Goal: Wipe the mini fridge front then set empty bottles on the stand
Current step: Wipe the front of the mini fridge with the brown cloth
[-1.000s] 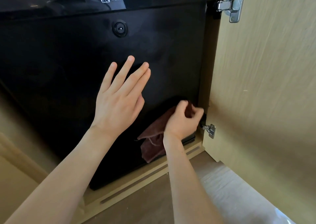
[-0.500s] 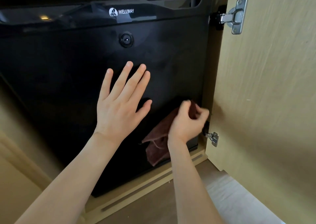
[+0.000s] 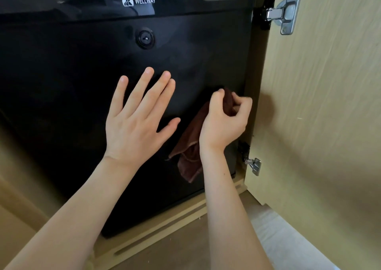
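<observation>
The glossy black mini fridge front [image 3: 72,88] fills most of the view, with a white WELLWAY logo at the top and a round lock [image 3: 145,38] below it. My left hand [image 3: 138,117] lies flat on the door with fingers spread, holding nothing. My right hand [image 3: 224,121] is bunched around a brown cloth [image 3: 190,146], pressing it against the door near its right edge. The rest of the cloth hangs below the hand. No bottles or stand are in view.
A light wooden cabinet door [image 3: 321,108] stands open on the right, with a metal hinge [image 3: 285,11] at the top and another [image 3: 253,165] lower down. The fridge sits on a slotted wooden base [image 3: 165,232]. Wooden cabinet sides run along the left.
My right hand has carried the cloth upward along the fridge's right edge. My left hand stays flat on the door, thumb now spread out. The view has shifted slightly.
</observation>
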The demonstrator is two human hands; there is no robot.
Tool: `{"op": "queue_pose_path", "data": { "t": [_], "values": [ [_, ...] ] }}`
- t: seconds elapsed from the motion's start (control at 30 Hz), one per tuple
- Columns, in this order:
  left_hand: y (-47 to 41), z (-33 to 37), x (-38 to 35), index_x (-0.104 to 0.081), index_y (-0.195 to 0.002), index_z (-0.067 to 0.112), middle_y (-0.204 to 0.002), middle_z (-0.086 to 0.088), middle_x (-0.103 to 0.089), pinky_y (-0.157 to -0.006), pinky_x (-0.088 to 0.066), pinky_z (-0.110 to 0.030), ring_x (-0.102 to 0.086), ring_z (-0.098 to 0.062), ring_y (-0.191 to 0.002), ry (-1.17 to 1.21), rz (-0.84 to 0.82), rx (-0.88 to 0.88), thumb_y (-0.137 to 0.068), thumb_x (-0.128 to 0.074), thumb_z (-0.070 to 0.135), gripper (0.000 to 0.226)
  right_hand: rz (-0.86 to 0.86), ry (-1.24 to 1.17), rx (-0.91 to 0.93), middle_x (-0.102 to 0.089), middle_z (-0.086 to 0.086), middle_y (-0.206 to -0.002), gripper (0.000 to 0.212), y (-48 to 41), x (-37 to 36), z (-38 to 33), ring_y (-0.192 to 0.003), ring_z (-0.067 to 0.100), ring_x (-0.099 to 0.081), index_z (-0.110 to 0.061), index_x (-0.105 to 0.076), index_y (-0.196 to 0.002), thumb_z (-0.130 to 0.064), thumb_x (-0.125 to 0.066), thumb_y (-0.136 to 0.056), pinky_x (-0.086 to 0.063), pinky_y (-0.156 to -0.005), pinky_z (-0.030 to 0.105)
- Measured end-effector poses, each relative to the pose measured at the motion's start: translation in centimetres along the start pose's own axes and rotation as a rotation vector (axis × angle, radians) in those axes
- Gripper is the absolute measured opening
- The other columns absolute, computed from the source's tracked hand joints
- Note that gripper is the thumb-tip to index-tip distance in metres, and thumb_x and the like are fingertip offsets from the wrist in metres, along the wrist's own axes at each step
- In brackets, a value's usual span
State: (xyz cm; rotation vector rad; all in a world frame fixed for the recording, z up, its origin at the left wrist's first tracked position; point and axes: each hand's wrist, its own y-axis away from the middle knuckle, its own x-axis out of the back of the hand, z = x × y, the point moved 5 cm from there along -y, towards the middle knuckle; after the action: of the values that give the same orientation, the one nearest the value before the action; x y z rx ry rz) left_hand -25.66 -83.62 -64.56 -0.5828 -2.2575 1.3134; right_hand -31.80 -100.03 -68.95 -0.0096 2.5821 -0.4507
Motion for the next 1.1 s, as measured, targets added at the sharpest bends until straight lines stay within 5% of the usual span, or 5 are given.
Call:
{"op": "queue_pose_path", "data": {
  "t": [0.23,0.53,0.77,0.97,1.1],
  "values": [
    [-0.1,0.2,0.0,-0.044,-0.149,0.014,-0.154,0.001,-0.042,-0.122,-0.016,-0.049,-0.030,-0.023,-0.148,-0.012,-0.019,-0.007,-0.097,-0.054,0.046,0.062,0.204,0.121,-0.583,-0.060,-0.010,-0.093,0.022,3.4,5.9,7.8,-0.087,0.014,-0.061,-0.018,-0.059,-0.101,-0.038,-0.064,-0.093,-0.053,-0.081,0.036],
    [-0.1,0.1,0.1,-0.044,-0.148,0.013,-0.154,0.001,-0.042,-0.123,-0.012,-0.050,-0.028,-0.024,-0.148,0.020,-0.037,0.001,-0.096,-0.056,0.041,0.060,0.001,-0.020,-0.067,-0.063,-0.012,-0.080,0.019,0.0,-0.1,0.0,-0.077,0.001,-0.063,-0.018,-0.059,-0.091,-0.032,-0.072,-0.087,-0.049,-0.063,0.011],
    [-0.2,0.3,0.0,-0.045,-0.147,0.014,-0.153,0.002,-0.044,-0.123,-0.013,-0.048,-0.029,-0.023,-0.148,0.007,-0.023,0.011,-0.097,-0.054,0.043,0.059,0.206,0.174,-0.635,-0.058,-0.011,-0.090,0.019,2.5,7.4,10.0,-0.087,0.017,-0.063,-0.024,-0.057,-0.101,-0.042,-0.061,-0.096,-0.058,-0.083,0.036],
    [-0.1,0.2,-0.1,-0.044,-0.148,0.015,-0.153,0.003,-0.043,-0.123,-0.014,-0.049,-0.029,-0.023,-0.148,0.024,-0.030,0.013,-0.098,-0.054,0.044,0.059,0.019,0.052,-0.277,-0.063,-0.015,-0.083,0.017,1.4,3.2,4.5,-0.080,-0.001,-0.063,-0.025,-0.059,-0.093,-0.040,-0.067,-0.088,-0.052,-0.065,0.014],
    [0.0,0.1,0.0,-0.045,-0.147,0.015,-0.153,0.002,-0.044,-0.123,-0.014,-0.049,-0.029,-0.023,-0.148,0.030,-0.030,0.008,-0.098,-0.054,0.043,0.058,0.051,0.037,-0.272,-0.066,-0.013,-0.089,0.017,2.7,3.5,5.9,-0.086,0.004,-0.065,-0.025,-0.062,-0.095,-0.040,-0.068,-0.089,-0.057,-0.075,0.024]
  ]
}}
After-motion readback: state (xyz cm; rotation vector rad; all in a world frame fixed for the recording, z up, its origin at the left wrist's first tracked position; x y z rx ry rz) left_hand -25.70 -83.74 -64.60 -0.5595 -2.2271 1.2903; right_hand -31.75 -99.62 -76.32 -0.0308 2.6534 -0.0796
